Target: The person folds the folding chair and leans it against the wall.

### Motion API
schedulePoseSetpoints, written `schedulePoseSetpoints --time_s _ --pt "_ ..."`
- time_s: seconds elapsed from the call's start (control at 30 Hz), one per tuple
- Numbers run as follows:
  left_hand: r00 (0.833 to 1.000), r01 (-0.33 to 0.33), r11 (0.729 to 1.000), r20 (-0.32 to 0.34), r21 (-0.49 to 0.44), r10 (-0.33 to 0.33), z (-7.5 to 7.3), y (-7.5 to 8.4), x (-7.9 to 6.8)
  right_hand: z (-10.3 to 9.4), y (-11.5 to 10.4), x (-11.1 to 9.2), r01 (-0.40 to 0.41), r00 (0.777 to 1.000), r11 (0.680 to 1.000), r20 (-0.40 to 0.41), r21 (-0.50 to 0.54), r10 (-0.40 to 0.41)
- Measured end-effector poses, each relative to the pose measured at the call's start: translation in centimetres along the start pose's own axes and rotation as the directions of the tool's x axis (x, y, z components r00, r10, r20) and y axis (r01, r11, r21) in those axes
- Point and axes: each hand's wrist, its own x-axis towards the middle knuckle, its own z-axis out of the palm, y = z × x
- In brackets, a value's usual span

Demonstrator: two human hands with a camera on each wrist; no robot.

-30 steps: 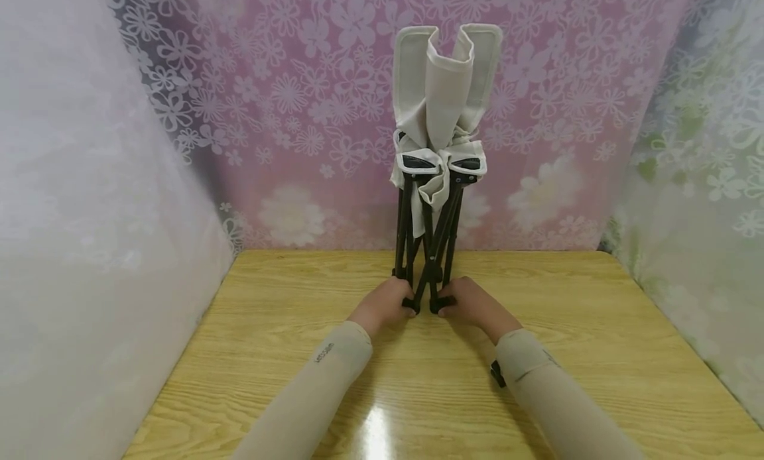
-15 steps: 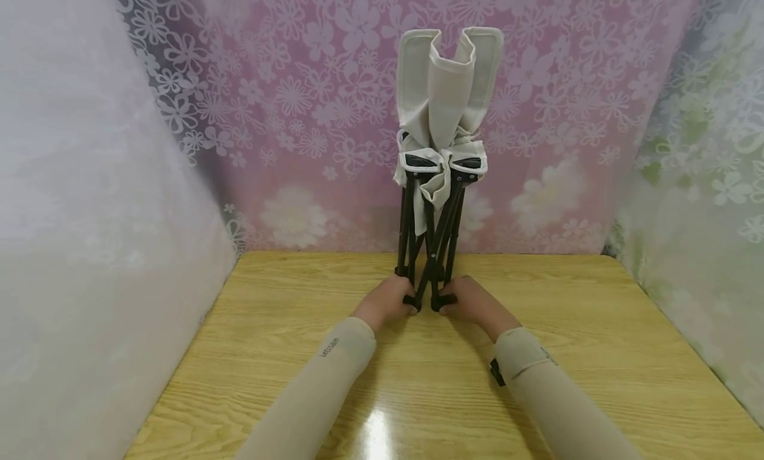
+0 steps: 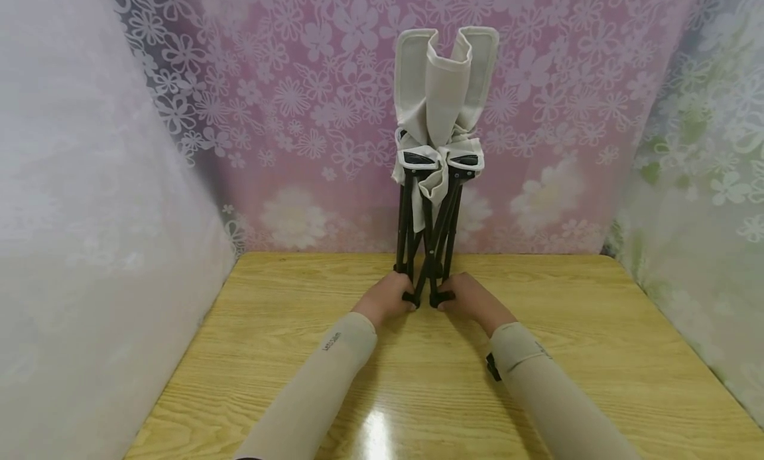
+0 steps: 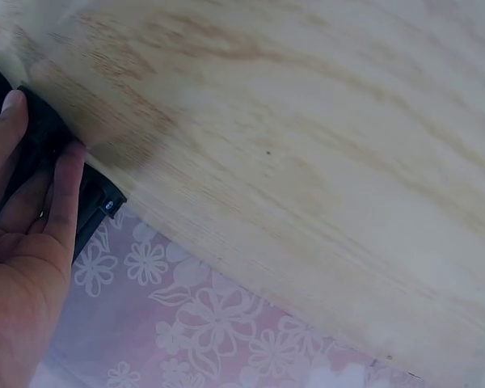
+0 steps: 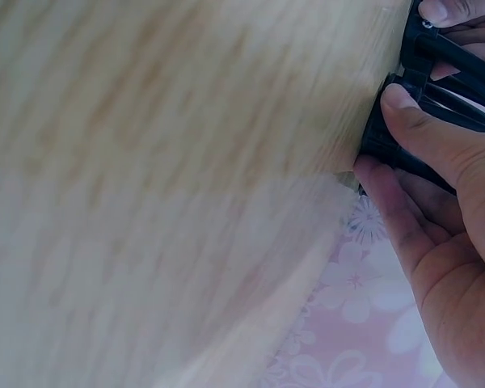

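Note:
A folded camp chair (image 3: 446, 109) with cream fabric and black tube legs stands upright towards the back of the wooden table in the head view. Its fabric is bunched at the top, and the legs cross lower down. At the base, my left hand (image 3: 386, 299) grips the near left foot; in the left wrist view its thumb and fingers lie around the black plastic foot (image 4: 97, 202). My right hand (image 3: 474, 302) grips the near right foot. The right wrist view shows my thumb on top of that black foot (image 5: 378, 136) and fingers beneath it.
The wood-grain table (image 3: 286, 354) reaches back to a pink flowered curtain (image 3: 310, 115) close behind the chair. A whitish sheet (image 3: 89, 215) hangs along the left side, and a pale flowered one (image 3: 704, 181) along the right.

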Motion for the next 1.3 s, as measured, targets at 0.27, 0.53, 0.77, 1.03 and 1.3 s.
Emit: schedulePoseSetpoints --time_s 0.27,0.53,0.77,1.03,1.3 --pt "1.000 0.002 1.000 0.018 -0.012 -0.002 -0.1 -0.4 0.4 -0.2 0.1 0.4 0.003 1.000 1.000 -0.002 -0.016 -0.003" --pt "1.000 0.006 1.000 0.018 -0.023 -0.005 -0.3 -0.4 0.6 -0.2 0.0 0.7 -0.026 1.000 1.000 0.007 -0.014 0.026" --pt "1.000 0.004 1.000 0.006 -0.020 -0.004 -0.6 -0.4 0.5 0.0 0.2 1.2 -0.011 1.000 1.000 -0.011 0.000 0.011" --pt "1.000 0.022 1.000 0.011 0.011 -0.022 -0.4 -0.6 0.5 0.2 0.0 1.0 -0.077 0.997 0.997 -0.014 0.020 0.077" --pt "0.999 0.035 0.999 0.016 0.016 -0.035 -0.5 -0.4 0.3 0.2 -0.4 0.7 -0.092 0.996 0.995 -0.016 0.030 0.092"
